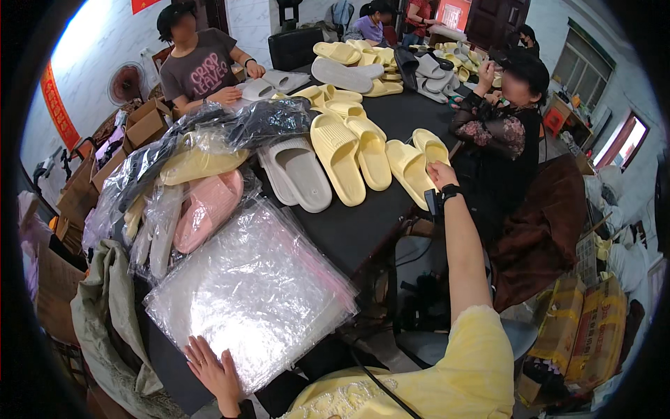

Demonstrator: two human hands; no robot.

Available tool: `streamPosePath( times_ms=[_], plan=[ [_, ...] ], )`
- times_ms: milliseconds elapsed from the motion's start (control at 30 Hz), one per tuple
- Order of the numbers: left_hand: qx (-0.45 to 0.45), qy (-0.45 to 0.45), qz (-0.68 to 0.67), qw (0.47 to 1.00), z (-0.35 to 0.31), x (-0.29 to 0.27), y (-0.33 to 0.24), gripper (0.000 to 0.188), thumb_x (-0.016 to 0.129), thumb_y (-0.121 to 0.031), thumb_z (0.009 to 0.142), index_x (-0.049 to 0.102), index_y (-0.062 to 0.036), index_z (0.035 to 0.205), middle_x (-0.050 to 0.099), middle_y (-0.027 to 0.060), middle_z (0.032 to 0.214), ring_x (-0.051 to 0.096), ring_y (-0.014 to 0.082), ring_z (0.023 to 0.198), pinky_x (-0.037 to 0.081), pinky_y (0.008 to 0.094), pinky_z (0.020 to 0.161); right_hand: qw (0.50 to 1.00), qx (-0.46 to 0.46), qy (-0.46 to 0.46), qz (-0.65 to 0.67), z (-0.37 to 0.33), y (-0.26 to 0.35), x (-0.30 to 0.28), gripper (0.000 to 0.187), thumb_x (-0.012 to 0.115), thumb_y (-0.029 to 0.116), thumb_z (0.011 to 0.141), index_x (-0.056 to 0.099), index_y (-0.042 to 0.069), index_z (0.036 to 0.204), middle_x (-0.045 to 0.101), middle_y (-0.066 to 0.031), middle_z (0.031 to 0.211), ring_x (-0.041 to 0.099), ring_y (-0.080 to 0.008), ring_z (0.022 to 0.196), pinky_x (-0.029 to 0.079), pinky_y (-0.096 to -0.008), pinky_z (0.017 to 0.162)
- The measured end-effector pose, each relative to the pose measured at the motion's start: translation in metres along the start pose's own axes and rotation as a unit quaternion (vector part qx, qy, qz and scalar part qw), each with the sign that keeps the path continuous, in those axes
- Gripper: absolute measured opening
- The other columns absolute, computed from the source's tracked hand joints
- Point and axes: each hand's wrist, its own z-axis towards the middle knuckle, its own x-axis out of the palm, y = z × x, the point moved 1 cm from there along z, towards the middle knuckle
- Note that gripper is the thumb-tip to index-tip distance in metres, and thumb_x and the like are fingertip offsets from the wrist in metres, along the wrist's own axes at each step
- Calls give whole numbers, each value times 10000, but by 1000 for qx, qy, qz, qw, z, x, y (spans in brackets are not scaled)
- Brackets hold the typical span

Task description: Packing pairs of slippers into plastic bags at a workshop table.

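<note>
Biggest first: your black table [377, 223] is crowded, slippers running to the far end. The heap of bagged slippers [202, 164] on your left lies against the stack of clear bags [244, 300]; if it slumps, loose film would cover the stack. That stack is at your near edge and looks slick: a sideways push could fan it out or send sheets off.

Next, the gray pair [305, 174], then the middle yellow pair [331, 133], both unbagged. The yellow slipper [429, 140] under your right hand [441, 174] sits at the table's right side, touching its mate [407, 164]. Drag it carelessly and the mate could get knocked off, since both are near the edge.

Hands: your left [213, 370] lies flat, fingers spread, on the stack's near corner, grasping nothing. Your right has fingers at the slipper's heel; undersides are hidden, so can't tell whether it's gripped or just touched.
</note>
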Motion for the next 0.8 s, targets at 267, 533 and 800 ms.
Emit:
streamPosePath(
  times_ms=[267,533,800],
  plan=[
    [-8,-5,9,1000,-2,5,8,625,424,-410,900,269,-87,1411,219,108,1478,118,302,1381,109,476,1082,999,-9,-35,-16,-2,-7,27,78,622,47,767,550,64,741,527,-17,651,499,-87,514,352,-192,414],
    [1,-10,6,1000,-2,4,5,629,412,-429,903,271,-86,1410,218,109,1478,119,306,1380,118,486,1078,996,-46,-79,-18,14,-8,15,142,633,81,733,529,87,637,511,-28,520,450,-96,379,307,-210,326],
    [3,0,8,1000,2,6,2,633,400,-438,903,271,-83,1410,216,111,1478,118,311,1379,112,482,1080,988,-69,-88,-107,28,-2,6,227,610,17,719,453,97,575,438,8,498,354,-96,333,219,-237,325]
  ],
)
